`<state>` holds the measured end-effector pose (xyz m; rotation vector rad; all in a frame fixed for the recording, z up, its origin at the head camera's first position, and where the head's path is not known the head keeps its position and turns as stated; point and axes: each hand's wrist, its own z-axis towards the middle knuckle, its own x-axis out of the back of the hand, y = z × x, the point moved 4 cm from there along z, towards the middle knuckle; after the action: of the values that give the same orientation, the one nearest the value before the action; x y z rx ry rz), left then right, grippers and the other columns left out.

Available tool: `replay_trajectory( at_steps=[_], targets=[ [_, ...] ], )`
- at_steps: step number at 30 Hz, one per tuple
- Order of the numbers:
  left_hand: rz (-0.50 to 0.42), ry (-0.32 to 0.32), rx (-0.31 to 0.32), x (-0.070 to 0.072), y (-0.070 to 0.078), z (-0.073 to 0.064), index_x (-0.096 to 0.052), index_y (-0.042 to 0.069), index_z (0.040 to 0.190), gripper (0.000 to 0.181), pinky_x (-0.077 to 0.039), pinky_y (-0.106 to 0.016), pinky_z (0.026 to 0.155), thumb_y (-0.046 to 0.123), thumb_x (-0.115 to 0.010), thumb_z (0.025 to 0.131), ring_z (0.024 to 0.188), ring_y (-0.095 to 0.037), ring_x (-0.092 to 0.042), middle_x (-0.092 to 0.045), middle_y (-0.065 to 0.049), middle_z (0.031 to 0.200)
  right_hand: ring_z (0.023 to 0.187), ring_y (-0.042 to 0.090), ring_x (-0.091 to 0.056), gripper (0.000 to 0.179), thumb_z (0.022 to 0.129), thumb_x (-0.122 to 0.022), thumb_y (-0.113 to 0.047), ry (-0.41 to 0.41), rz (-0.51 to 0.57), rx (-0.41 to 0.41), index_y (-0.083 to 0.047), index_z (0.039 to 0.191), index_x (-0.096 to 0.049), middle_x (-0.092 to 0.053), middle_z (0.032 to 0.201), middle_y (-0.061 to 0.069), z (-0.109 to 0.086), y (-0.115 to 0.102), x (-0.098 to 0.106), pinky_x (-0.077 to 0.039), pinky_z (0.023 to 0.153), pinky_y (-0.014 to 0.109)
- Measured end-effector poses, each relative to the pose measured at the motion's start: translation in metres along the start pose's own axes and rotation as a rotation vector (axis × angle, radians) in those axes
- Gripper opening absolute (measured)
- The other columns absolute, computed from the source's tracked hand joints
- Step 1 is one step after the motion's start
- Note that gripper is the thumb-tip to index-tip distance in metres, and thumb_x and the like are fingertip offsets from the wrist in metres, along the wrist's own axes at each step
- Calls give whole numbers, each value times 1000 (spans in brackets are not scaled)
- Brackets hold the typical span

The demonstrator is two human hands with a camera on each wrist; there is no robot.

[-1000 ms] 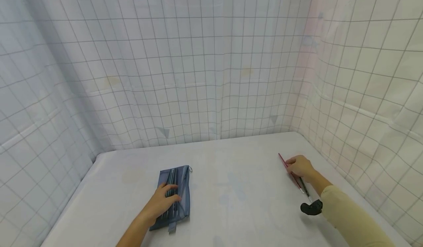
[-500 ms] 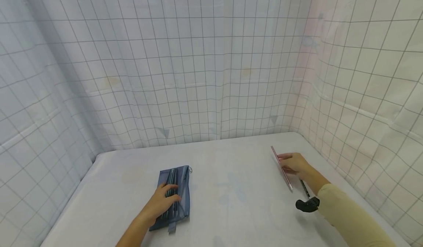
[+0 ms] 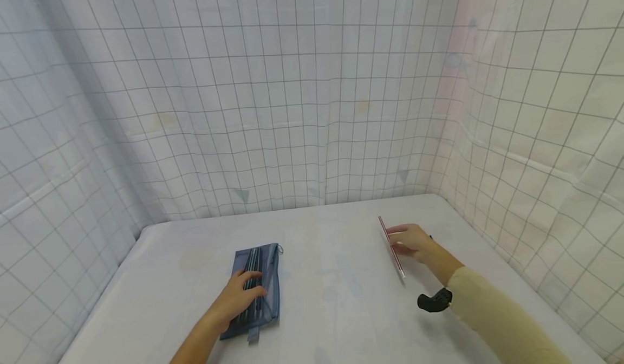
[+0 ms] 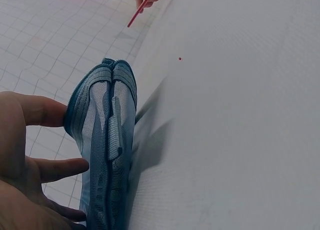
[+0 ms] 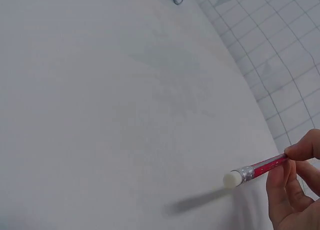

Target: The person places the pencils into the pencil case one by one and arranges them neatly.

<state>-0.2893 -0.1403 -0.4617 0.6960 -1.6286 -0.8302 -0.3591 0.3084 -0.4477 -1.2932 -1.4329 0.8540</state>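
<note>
A blue mesh zip pencil case (image 3: 271, 288) lies on the table's left half, several dark slender sticks showing through it. My left hand (image 3: 239, 297) rests on it with fingers spread; the left wrist view has these fingers against the side of the case (image 4: 107, 155). On the right, my right hand (image 3: 410, 242) pinches a red pencil (image 3: 396, 258) between thumb and fingers, raised off the table. Its white eraser (image 5: 232, 179) points toward the camera in the right wrist view. Behind that hand shows only the tip of a dark pencil (image 3: 431, 237).
A white-covered table (image 3: 331, 304) spreads between both hands. White gridded curtains (image 3: 302, 109) enclose its back and sides. A black curved device (image 3: 435, 300) sits at the right wrist.
My right hand has lifted the red pencil from beside the dark pencil and carried it leftward. The left hand and the pencil case stay where they were.
</note>
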Motion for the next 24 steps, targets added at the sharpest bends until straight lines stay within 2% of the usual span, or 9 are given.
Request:
replay_trajectory(
  at_steps=[8, 17, 24],
  targets=[
    [-10, -4, 1, -2, -1, 0, -55, -3, 142, 56, -15, -84, 104, 23, -68, 95, 142, -69, -9, -12, -44, 159, 89, 22, -60, 43, 87, -68, 10, -31, 58, -20, 10, 129, -65, -58, 124, 20, 3, 4, -38, -57, 73, 28],
    [-5, -4, -5, -2, -1, -3, -54, -4, 143, 57, -18, -85, 102, 25, -68, 95, 141, -70, -10, -12, -44, 159, 78, 17, -62, 40, 87, -68, 12, -90, 85, -22, 9, 127, -67, -63, 106, 15, 0, 0, -73, -57, 66, 25],
    [16, 2, -2, -1, 3, -2, -55, -4, 142, 58, -16, -84, 103, 25, -68, 94, 140, -71, -10, -12, -45, 158, 76, 17, -61, 41, 85, -69, 12, -150, 94, -25, 8, 126, -67, -63, 102, 13, -4, -9, -108, -56, 64, 25]
  ],
)
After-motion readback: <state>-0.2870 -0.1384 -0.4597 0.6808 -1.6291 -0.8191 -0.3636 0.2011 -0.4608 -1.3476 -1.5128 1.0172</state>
